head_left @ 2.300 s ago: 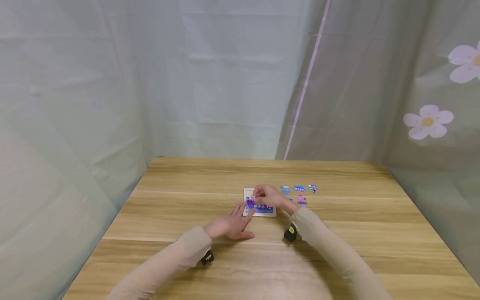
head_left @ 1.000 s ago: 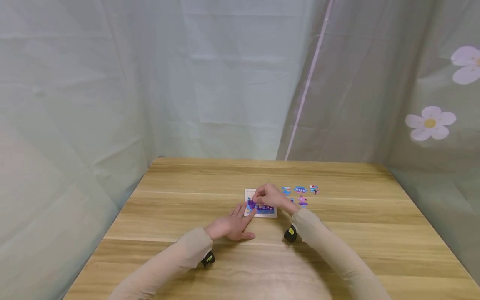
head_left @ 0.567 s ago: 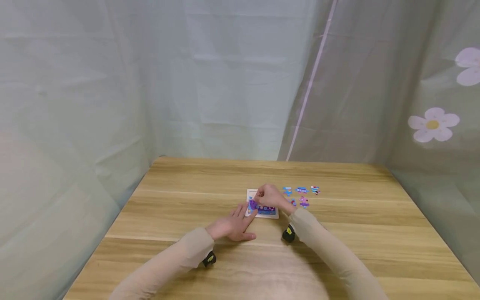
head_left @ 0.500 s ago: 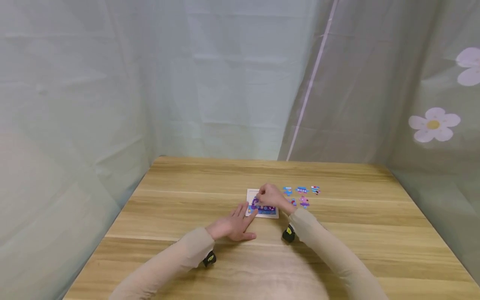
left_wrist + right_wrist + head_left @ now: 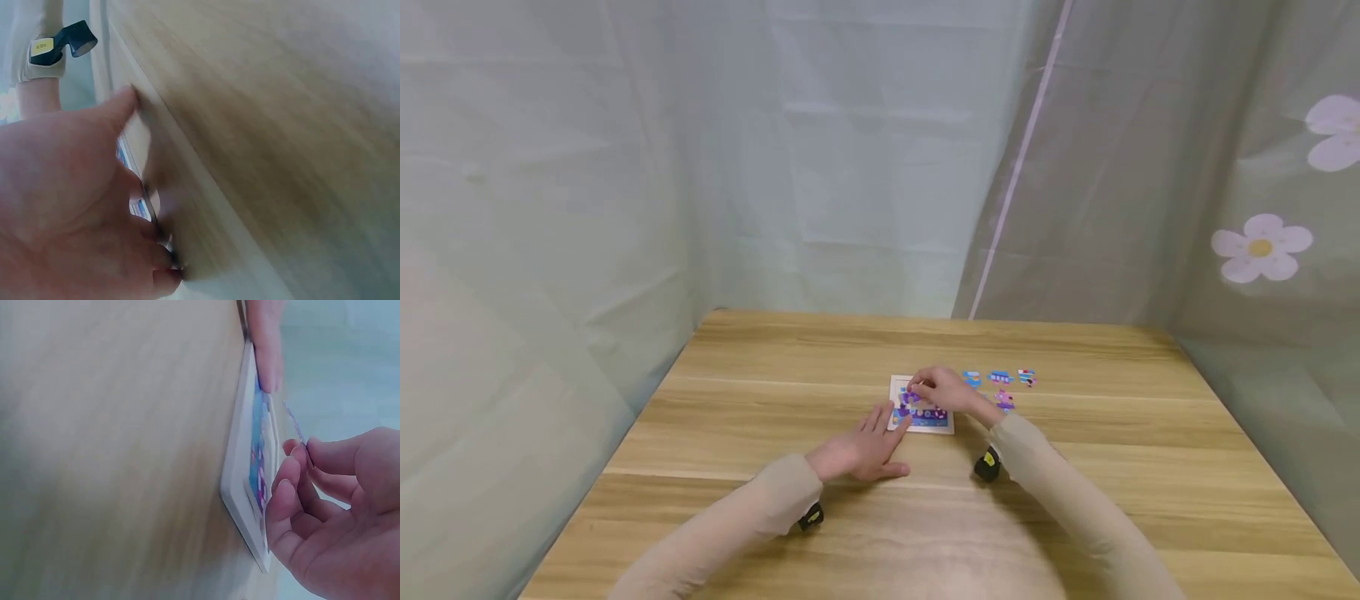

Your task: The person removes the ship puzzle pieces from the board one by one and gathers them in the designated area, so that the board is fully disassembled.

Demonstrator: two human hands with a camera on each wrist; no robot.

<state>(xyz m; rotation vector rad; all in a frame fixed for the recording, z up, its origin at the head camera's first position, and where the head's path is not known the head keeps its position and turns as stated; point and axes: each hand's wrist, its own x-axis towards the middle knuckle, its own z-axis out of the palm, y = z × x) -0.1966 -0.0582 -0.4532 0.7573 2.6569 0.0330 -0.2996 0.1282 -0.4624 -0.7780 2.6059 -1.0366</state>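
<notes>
Thumb and fingertips of my right hand (image 5: 943, 390) pinch a purple jigsaw piece (image 5: 909, 397) over the left half of a white-rimmed puzzle board (image 5: 896, 385). In the right wrist view the thin piece (image 5: 295, 423) is seen edge-on, tilted and raised off the board (image 5: 232, 472). Blue and purple pieces fill the near part of the board; the right hand hides some of its far side. My left hand (image 5: 867, 450) lies with spread, straight fingers at the board's near left corner, fingertips resting on its edge. The left wrist view shows this hand (image 5: 69, 200) from the thumb side.
Several loose jigsaw pieces lie right of the board, among them a blue one (image 5: 1000, 377) and a pink one (image 5: 1004, 400); the right forearm partly covers another. Pale curtains surround the wooden table (image 5: 760, 400). Each wrist wears a black camera (image 5: 987, 464).
The purple piece has been raised, turned and shifted a little up and right from the board's left side in my right fingers. My left hand stays in place; the head view sways slightly.
</notes>
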